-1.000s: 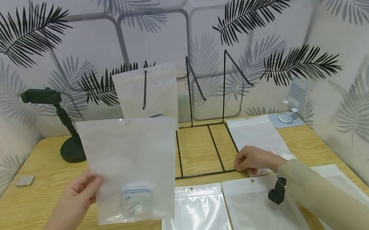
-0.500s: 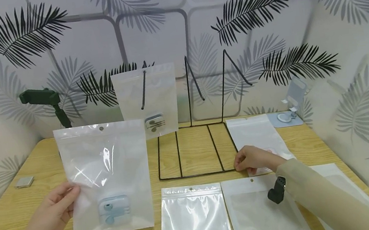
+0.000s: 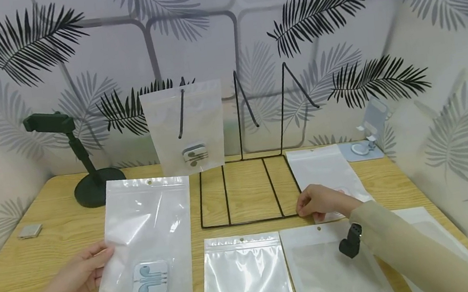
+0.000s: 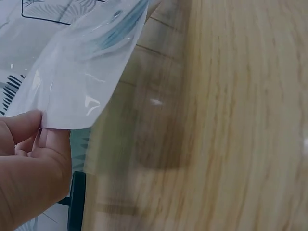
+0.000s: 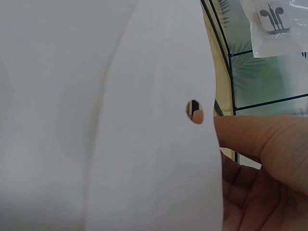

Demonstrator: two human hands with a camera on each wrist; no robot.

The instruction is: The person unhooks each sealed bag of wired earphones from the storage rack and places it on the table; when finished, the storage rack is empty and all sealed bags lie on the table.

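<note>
In the head view my left hand [image 3: 80, 275] pinches the left edge of a white zip bag [image 3: 155, 225], tilted low over the table. A boxed pair of earphones [image 3: 149, 280] shows through its clear front. The left wrist view shows my thumb and fingers on the bag's edge [image 4: 72, 91]. My right hand [image 3: 323, 202] grips the front right corner of a black wire rack [image 3: 253, 222]. Another bag [image 3: 188, 122] with boxed earphones hangs on the rack's left hook. Close to the right wrist camera, a white bag [image 5: 154, 120] with a punched hole hides part of the view.
More zip bags lie on the table: a shiny one [image 3: 246, 272], one beside it [image 3: 334, 266], one at the far right [image 3: 426, 224] and one behind my right hand [image 3: 325, 163]. A dark green stand [image 3: 91, 189], a small white square [image 3: 30, 231] and a blue phone stand [image 3: 370, 133] stand around.
My left hand has moved left and down with the bag, away from the hanging bag. The held bag has tipped back, showing its earphones. My right hand has stayed on the rack corner.
</note>
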